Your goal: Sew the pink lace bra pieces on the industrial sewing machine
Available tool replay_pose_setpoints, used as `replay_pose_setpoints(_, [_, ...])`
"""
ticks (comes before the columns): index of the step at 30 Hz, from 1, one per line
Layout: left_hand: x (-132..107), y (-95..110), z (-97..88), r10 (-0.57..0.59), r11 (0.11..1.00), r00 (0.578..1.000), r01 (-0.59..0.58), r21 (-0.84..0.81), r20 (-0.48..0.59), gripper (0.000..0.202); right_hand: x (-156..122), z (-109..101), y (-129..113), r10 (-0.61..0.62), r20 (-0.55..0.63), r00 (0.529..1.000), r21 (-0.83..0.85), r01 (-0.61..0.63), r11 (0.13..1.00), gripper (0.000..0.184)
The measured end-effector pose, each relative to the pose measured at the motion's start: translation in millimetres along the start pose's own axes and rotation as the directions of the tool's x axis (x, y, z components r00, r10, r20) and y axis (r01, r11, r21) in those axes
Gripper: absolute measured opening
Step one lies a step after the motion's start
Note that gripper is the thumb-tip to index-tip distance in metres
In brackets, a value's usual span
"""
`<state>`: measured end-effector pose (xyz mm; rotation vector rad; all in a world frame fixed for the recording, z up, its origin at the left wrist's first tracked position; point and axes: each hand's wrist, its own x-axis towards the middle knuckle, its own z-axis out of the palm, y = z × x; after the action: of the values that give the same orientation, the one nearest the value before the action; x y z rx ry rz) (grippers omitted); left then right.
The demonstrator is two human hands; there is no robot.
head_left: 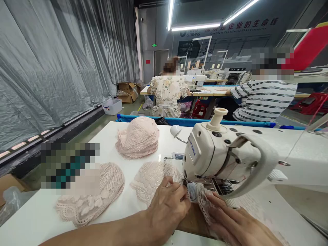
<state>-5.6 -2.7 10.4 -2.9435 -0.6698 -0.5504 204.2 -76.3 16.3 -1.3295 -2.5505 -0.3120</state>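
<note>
My left hand rests on the white table with its fingers pinched on a pale pink lace piece, just left of the needle of the white sewing machine. My right hand lies flat on the same lace to the right of the presser foot, fingers stretched out and pressing the fabric down. The needle area is partly hidden behind my left fingers.
A stack of pink lace cups sits further back on the white table, another lace pile at the left. Two people sit at sewing tables beyond a blue rail. Grey plastic sheeting hangs left.
</note>
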Motion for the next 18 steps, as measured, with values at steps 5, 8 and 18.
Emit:
replay_pose_setpoints(5, [-1.2, -1.1, 1.1, 0.001, 1.000, 1.000, -0.001, 0.005, 0.011, 0.012, 5.8, 13.7, 7.4, 0.119, -0.073, 0.990, 0.152, -0.107, 0.983, 0.030])
replay_pose_setpoints(8, [-2.9, -2.5, 2.0, 0.022, 1.000, 1.000, -0.022, -0.018, 0.009, 0.011, 5.6, 22.9, 9.1, 0.118, -0.142, 0.983, 0.171, -0.093, 0.981, 0.031])
replay_pose_setpoints(18, [-1.0, -5.2, -11.9, 0.029, 0.996, 1.000, -0.029, -0.088, 0.002, 0.019, 3.2, 26.5, 11.3, -0.002, -0.161, 0.987, 0.139, 0.024, 0.990, 0.029])
